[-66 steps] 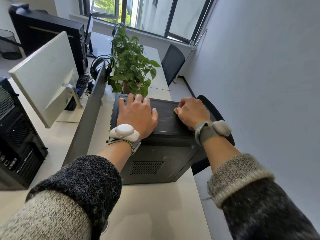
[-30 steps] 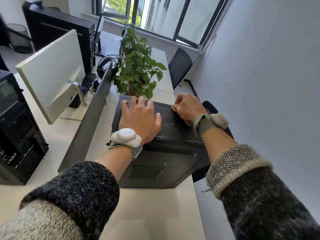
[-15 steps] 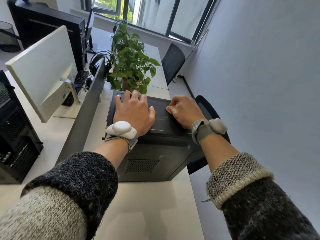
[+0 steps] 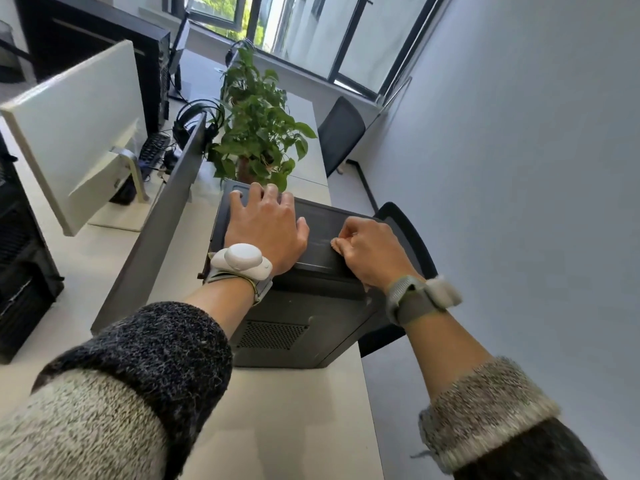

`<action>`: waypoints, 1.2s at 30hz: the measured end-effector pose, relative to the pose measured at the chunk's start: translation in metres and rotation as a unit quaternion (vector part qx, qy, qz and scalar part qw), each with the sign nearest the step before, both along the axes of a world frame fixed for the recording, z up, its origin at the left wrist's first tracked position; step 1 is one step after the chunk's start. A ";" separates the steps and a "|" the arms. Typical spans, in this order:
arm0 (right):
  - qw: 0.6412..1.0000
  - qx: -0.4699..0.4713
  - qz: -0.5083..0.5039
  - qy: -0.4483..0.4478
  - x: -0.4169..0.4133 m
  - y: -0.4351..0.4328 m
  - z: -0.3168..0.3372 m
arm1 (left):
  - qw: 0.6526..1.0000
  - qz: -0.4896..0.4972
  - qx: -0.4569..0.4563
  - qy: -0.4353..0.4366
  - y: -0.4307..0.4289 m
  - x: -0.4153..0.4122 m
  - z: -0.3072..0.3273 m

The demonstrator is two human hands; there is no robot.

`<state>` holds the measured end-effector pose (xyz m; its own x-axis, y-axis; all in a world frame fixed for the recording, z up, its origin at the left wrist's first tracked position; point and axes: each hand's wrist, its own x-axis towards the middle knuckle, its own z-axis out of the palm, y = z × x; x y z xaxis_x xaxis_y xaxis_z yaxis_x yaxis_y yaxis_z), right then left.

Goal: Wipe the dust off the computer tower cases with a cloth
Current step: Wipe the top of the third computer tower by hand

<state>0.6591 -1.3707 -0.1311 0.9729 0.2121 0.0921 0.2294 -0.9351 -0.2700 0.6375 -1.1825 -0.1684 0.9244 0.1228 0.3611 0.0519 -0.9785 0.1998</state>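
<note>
A dark grey computer tower case stands on the white desk with its top panel facing up. My left hand lies flat on the left part of that top, fingers straight and reaching the far edge. My right hand rests on the right part of the top with its fingers curled under. A small pale scrap of cloth shows at its fingertips; the rest of the cloth is hidden under the hand.
A potted green plant stands just beyond the tower. A grey divider panel runs along its left. Past it are a white monitor and another black tower. A black chair sits at the right, by the wall.
My right hand has slid a little along the tower's top toward me, staying curled. My left hand stays flat on the top. The view has shifted slightly.
</note>
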 end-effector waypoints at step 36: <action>0.991 -0.082 -0.008 -0.105 -0.038 0.002 0.014 | 1.000 -0.005 -0.008 -0.014 0.004 0.003 -0.004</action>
